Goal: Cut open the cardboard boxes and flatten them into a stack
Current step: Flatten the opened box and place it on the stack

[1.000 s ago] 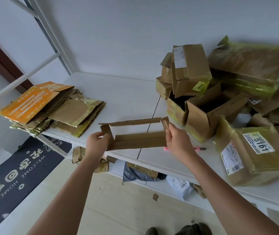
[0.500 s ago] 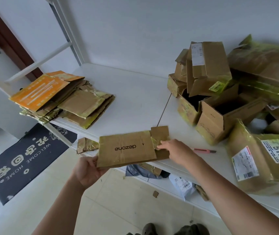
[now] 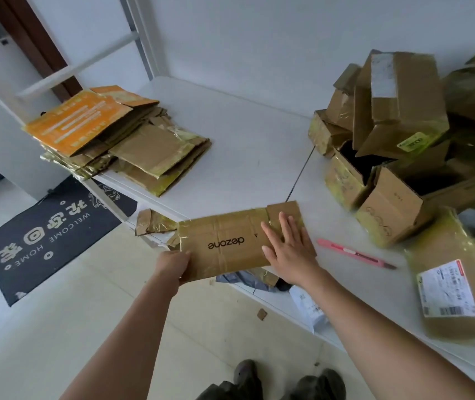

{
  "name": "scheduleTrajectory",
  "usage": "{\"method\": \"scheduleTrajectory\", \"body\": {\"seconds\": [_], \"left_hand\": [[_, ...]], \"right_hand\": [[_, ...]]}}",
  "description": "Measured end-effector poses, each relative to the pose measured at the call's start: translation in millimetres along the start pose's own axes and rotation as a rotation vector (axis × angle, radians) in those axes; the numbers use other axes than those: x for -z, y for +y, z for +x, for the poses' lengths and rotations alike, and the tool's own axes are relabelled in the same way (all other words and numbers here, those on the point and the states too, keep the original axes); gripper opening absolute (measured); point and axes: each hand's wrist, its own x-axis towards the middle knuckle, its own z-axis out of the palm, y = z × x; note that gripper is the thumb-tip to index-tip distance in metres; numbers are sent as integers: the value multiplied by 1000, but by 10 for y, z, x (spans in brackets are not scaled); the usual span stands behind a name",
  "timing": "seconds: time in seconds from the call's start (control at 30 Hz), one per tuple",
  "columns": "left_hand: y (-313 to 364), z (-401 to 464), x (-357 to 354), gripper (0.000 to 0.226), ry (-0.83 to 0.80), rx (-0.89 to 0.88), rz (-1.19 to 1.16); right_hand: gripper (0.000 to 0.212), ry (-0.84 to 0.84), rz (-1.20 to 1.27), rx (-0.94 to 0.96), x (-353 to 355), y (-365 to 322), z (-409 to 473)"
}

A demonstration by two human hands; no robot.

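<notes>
A flattened brown box printed "dezone" [image 3: 224, 243] lies at the front edge of the white table [image 3: 248, 145], half overhanging it. My left hand [image 3: 174, 265] grips its near-left corner from below the table edge. My right hand [image 3: 288, 246] rests flat, fingers spread, on the box's right end and its folded flap. A stack of flattened boxes [image 3: 121, 140], topped by an orange one, sits at the table's far left. A pink utility knife [image 3: 354, 254] lies on the table right of my right hand.
A heap of uncut boxes [image 3: 398, 145] wrapped in yellowish tape fills the right side, with a labelled parcel [image 3: 455, 281] nearest me. Cardboard scraps [image 3: 155, 223] hang at a lower shelf. A dark welcome mat [image 3: 48, 229] lies on the tiled floor at left.
The box was open and held up between both hands; it has been folded flat and laid on the table edge. My right hand has opened and now presses on it.
</notes>
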Motion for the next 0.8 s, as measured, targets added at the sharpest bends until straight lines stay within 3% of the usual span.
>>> {"method": "scheduleTrajectory", "body": {"seconds": [0.1, 0.33, 0.53, 0.8], "left_hand": [[35, 92, -15, 6, -13, -23, -38], [-25, 214, -168, 21, -33, -26, -83], [-42, 274, -241, 17, 3, -17, -139], [-7, -106, -138, 21, 34, -98, -255]], "right_hand": [[70, -17, -4, -27, -77, 7, 34], [87, -80, -22, -57, -25, -41, 83], [84, -48, -97, -64, -84, -43, 93], [82, 26, -16, -23, -93, 23, -6]]}}
